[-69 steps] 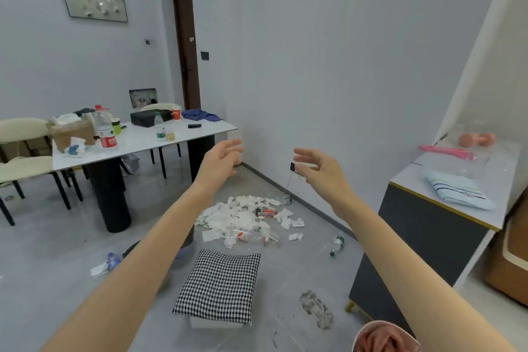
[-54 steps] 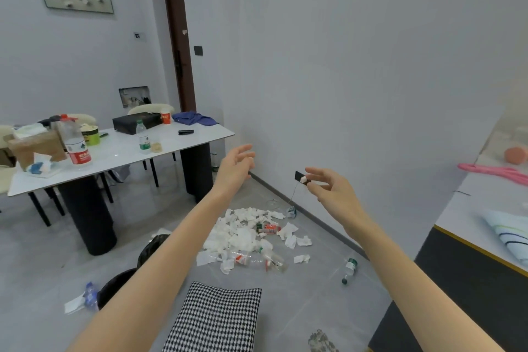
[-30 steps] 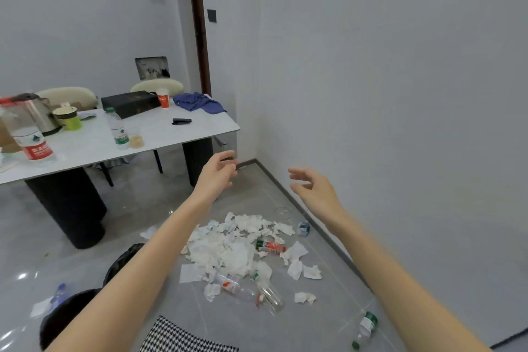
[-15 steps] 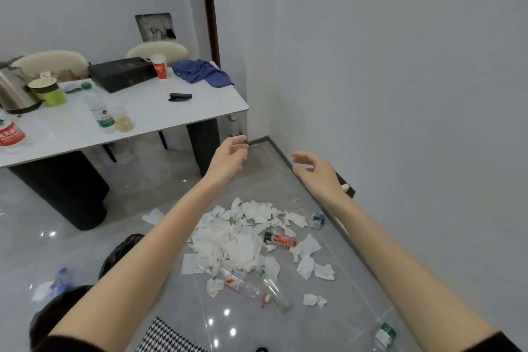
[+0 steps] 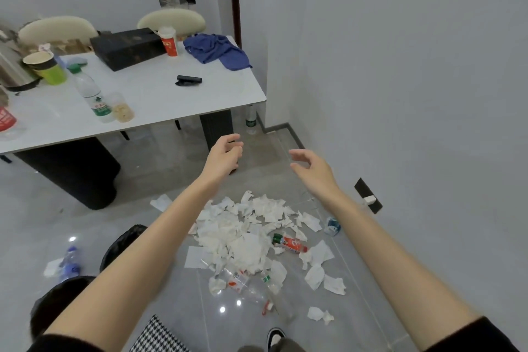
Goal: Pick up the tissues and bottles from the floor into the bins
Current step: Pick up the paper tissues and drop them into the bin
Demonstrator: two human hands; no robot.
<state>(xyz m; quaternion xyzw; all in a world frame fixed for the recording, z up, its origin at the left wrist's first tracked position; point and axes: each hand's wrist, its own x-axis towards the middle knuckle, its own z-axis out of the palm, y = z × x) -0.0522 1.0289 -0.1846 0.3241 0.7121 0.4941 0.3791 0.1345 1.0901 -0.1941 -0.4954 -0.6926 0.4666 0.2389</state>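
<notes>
A heap of crumpled white tissues (image 5: 245, 234) lies on the grey floor below my outstretched arms. Among them lie a bottle with a red label (image 5: 289, 243), two clear bottles (image 5: 248, 288) near the front, and a small crushed blue-labelled bottle (image 5: 332, 226) by the wall. Another bottle with a blue cap (image 5: 68, 261) lies at the left. Two bins lined with black bags stand at the lower left, one (image 5: 125, 243) partly behind my left arm, one (image 5: 60, 297) nearer. My left hand (image 5: 224, 157) and right hand (image 5: 310, 170) hover above the heap, fingers loosely curled, holding nothing.
A white table (image 5: 160, 100) with bottles, cups, a black box and a blue cloth stands at the left, on black legs. A bottle (image 5: 250, 118) stands on the floor under its corner. The wall runs along the right. A houndstooth cushion (image 5: 157, 337) and my shoe (image 5: 275, 337) are at the bottom.
The view has tilted down toward the floor and closed in on the heap. The small black item earlier pinched in my right hand is gone from it. Both hands have lowered slightly.
</notes>
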